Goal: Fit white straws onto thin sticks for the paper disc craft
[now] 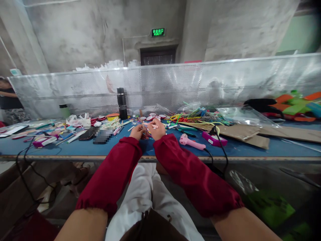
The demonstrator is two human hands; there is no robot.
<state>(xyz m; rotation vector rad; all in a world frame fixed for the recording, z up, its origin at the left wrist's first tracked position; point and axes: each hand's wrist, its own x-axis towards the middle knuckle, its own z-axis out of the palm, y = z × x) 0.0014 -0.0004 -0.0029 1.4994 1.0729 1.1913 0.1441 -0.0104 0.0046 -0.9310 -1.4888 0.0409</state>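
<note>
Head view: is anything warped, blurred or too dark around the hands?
Head view: wide-angle bend curves the blue table edge and stretches the sleeves; left hand and right hand are small, evenly lit; pixelated patches sit left of them and on the mesh screen.

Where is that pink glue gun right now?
The pink glue gun lies on the blue table, just right of the person's right hand and left of a magenta box.
</note>
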